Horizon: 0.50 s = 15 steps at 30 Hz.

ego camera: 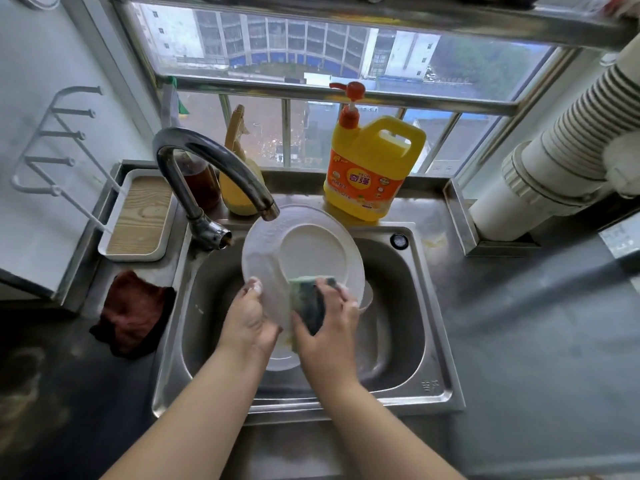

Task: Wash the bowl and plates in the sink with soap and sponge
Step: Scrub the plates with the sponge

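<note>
Left grip holds plate tilted; right grip presses sponge.

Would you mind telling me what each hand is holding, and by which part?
The left hand holds the white plate by its lower-left rim. The right hand grips the green sponge across its width.

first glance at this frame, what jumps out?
The white plate, held tilted over the sink: left hand grips its edge, right hand presses a green sponge on it. Behind, a yellow soap jug stands on the sill.
</note>
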### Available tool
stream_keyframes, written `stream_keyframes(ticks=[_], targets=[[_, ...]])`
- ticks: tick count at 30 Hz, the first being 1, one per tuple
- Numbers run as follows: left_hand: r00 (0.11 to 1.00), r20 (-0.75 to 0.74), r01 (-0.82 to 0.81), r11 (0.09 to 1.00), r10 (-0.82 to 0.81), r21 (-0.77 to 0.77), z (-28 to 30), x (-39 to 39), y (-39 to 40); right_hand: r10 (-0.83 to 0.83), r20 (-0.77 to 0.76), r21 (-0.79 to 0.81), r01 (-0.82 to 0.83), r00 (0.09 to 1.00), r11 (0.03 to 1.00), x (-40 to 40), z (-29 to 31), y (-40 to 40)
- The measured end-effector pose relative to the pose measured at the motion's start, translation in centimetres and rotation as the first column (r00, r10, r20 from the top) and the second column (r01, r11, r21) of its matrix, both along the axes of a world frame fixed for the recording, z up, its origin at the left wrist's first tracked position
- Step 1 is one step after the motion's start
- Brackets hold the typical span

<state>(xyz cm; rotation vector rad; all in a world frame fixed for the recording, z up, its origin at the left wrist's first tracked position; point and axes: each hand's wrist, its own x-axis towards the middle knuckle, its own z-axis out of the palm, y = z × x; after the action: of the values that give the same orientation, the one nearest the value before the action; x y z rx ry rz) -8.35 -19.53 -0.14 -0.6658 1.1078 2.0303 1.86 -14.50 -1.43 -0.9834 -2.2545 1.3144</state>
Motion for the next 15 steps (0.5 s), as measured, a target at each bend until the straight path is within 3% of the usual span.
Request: stream_keyframes(ticks=[6, 8, 12, 15], targets=[[0.998, 0.058, 0.029, 0.999, -0.028, -0.023, 1.0, -0.6, -0.7, 0.267, 0.014, 0.435, -0.246, 0.964, 0.866, 2.0, -1.2, 1.8], [0.998, 0.011, 0.057, 0.997, -0.056, -0.047, 1.2, -1.0, -1.3, 0.190, -0.021, 0.405, -0.166, 0.982, 0.899, 3.3, -1.5, 3.9], [0.985, -0.041, 0.163, 0.984, -0.167, -0.078, 1.1, -1.2, -2.6, -0.022, 0.010, 0.138, 0.020, 1.000, 0.990, 3.6, 0.1, 8.1], [0.969, -0.129, 0.191, 0.971, -0.210, -0.143, 0.8, -0.9, -3.0, -0.062, 0.081, 0.131, 0.050, 0.995, 0.990, 1.5, 2.3, 11.5]])
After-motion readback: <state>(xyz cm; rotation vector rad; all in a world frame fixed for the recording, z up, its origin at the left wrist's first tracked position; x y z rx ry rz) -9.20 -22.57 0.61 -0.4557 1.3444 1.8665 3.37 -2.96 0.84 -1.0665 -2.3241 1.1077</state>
